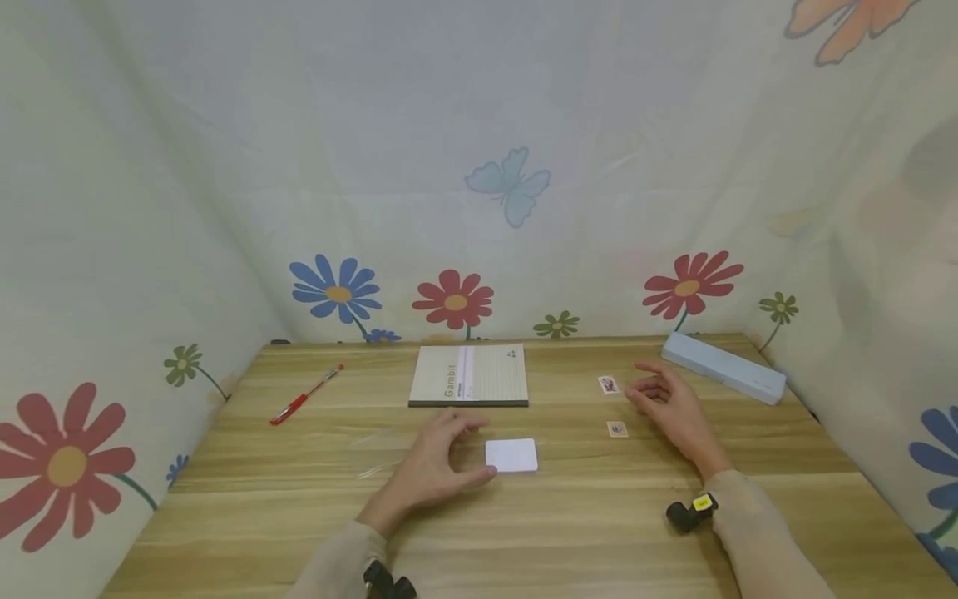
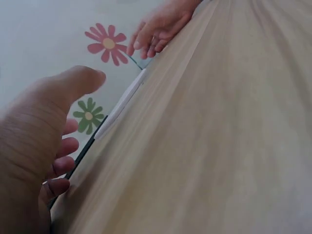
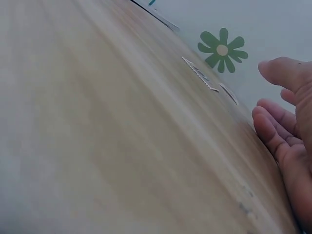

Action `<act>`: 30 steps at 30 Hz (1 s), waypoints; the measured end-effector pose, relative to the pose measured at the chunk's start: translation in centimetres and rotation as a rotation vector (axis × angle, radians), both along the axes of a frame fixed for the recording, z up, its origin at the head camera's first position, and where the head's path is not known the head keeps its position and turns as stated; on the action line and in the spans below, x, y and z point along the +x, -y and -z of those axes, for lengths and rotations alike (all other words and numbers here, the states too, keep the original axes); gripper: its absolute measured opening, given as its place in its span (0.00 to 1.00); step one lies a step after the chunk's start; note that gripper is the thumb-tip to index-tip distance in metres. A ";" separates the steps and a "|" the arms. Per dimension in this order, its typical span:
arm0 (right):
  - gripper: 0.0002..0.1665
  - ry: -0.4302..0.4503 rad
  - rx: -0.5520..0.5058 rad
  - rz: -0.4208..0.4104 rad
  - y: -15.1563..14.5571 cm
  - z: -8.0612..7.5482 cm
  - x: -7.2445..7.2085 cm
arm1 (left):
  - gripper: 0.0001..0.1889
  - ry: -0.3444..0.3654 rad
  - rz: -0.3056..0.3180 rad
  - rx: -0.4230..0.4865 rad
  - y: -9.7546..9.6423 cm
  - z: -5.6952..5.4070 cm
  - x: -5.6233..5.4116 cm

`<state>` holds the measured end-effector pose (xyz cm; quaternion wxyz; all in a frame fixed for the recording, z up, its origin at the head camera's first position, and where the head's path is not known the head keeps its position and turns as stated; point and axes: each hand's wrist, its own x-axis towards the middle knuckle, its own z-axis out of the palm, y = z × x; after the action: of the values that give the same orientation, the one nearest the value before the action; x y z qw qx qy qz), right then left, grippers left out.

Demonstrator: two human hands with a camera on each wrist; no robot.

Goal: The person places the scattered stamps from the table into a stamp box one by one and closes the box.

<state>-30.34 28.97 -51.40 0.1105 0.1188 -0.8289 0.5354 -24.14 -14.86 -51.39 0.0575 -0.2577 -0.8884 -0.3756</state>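
Observation:
My left hand (image 1: pixel 425 467) is at the left side of a small white card or stack of cards (image 1: pixel 512 455). Its thumb and fingers are spread apart with nothing between them, the thumb tip right by the card's near left corner. In the left wrist view, the white card (image 2: pixel 119 107) lies beyond that thumb. My right hand (image 1: pixel 674 412) holds nothing, its fingers loosely bent just right of two postage stamps. The farther stamp (image 1: pixel 609 384) has a dark reddish picture; the nearer stamp (image 1: pixel 617 429) is tan with a bluish centre.
Behind the card lies a Gambit notebook (image 1: pixel 490 378). A red pen (image 1: pixel 307 395) lies at the far left, a long pale blue case (image 1: pixel 722 368) at the back right. Something thin and clear (image 1: pixel 379 469) catches light left of my left hand. Flower-printed cloth (image 1: pixel 509 274) encloses the table.

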 end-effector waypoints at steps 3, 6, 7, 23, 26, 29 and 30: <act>0.34 -0.016 0.023 0.014 0.2 0.0 -0.1 | 0.38 -0.002 -0.007 -0.032 -0.1 0.4 0.0; 0.32 -0.024 0.070 0.022 0.4 -0.2 -0.2 | 0.36 -0.018 -0.007 -0.074 -0.1 0.7 0.0; 0.32 -0.027 0.094 0.022 0.5 -0.2 -0.3 | 0.36 -0.026 -0.008 -0.091 -0.1 0.7 0.0; 0.31 -0.059 0.334 -0.003 0.9 -0.1 -2.2 | 0.28 -0.061 -0.028 -0.160 -0.5 0.5 0.2; 0.31 -0.072 0.364 -0.004 1.0 -0.3 -2.4 | 0.28 -0.061 -0.028 -0.156 -0.5 0.5 0.2; 0.30 -0.079 0.399 -0.019 1.1 -0.5 -2.6 | 0.28 -0.054 -0.027 -0.153 -0.5 0.4 0.2; 0.30 -0.082 0.413 -0.023 1.2 -0.6 -2.6 | 0.28 -0.052 -0.027 -0.154 -0.5 0.4 0.3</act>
<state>-32.98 27.80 -50.85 0.1112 0.1701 -0.9144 0.3501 -23.89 -14.31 -51.83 0.0654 -0.2588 -0.9163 -0.2985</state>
